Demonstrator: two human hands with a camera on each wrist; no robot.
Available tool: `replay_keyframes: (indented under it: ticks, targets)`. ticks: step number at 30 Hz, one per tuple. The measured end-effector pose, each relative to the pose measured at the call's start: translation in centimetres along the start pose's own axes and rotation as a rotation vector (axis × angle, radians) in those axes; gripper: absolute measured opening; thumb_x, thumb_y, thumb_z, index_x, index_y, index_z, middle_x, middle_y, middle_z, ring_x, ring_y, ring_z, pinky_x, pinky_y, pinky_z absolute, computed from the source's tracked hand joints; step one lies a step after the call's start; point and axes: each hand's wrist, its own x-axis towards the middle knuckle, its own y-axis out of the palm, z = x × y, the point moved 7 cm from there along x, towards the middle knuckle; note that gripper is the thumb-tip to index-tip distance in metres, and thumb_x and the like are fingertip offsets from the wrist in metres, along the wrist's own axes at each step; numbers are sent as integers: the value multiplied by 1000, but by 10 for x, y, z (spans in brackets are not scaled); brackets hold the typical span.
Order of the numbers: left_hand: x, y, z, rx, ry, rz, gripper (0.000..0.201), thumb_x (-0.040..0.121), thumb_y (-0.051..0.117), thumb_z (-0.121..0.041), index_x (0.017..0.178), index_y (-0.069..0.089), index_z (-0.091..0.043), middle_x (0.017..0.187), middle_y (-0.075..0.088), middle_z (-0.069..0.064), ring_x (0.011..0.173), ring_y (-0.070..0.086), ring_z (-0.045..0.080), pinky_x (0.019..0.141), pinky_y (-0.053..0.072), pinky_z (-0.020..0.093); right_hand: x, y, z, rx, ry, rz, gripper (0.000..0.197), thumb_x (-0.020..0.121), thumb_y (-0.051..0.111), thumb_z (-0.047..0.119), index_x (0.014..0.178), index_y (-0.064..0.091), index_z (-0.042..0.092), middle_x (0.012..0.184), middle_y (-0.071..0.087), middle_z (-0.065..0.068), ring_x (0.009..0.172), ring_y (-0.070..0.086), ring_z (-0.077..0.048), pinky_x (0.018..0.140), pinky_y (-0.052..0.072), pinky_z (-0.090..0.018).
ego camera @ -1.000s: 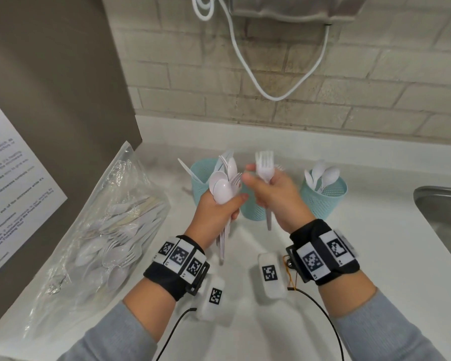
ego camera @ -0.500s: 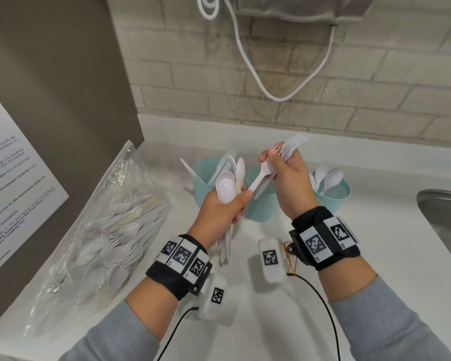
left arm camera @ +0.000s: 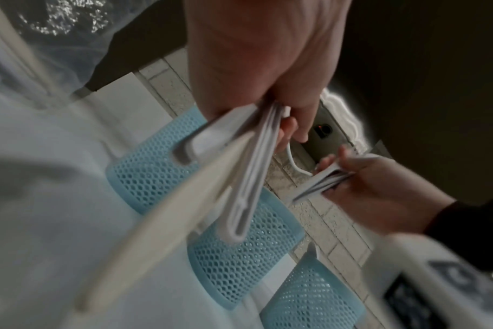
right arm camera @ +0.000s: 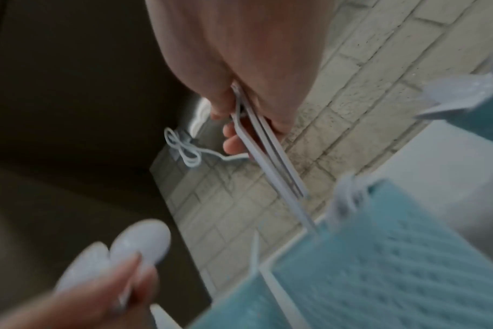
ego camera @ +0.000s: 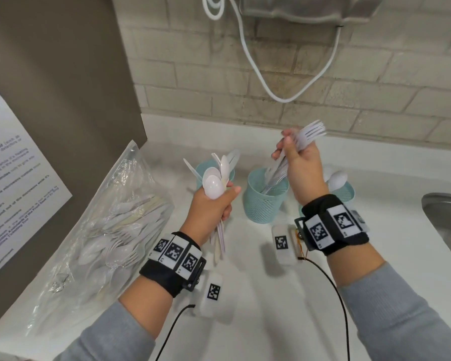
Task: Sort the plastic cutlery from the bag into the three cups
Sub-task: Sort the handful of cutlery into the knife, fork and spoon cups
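Plastic forks (ego camera: 307, 134) gripped right hand (ego camera: 301, 168), entering 12 o'clock cup (ego camera: 264, 201) | spoons (ego camera: 214, 186) clutched left hand (ego camera: 214, 207) | bag (ego camera: 110, 225) at 9 o'clock half full

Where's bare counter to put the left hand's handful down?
Bare white counter lies between the right cup and the sink, and near the edge between both forearms. Crowded: the cutlery bag fills the left, and the middle cup and left cup line the back.

Wall notice (ego camera: 13, 178): "use", "food"; rest illegible.
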Motion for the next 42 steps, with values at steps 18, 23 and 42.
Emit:
replay_keyframes:
  ticks: [18,23,42]
  targets:
    - [-11,18,1,-2,-18,172,12,83,68,-13,90,58,-13,56,46,7,49,41,20,49,37,28,-35,46,-23,-309,85,263,27,80,75,24,100,68,6,86,70,-12,74,62,-13,72,50,-20]
    - [-13,20,-5,24,10,218,12,81,69,-18,84,60,-10,59,51,7,48,46,19,48,41,26,-34,43,-16,-140,170,254,14,83,71,15,86,58,10,72,64,-1,59,57,-5,58,45,-17]
    - [-18,31,-3,184,-20,241,20,76,55,8,79,57,-12,50,48,-6,45,40,10,43,32,21,-64,52,-7,-599,89,444,53,58,90,26,105,68,21,96,69,3,89,63,-12,82,51,-23]
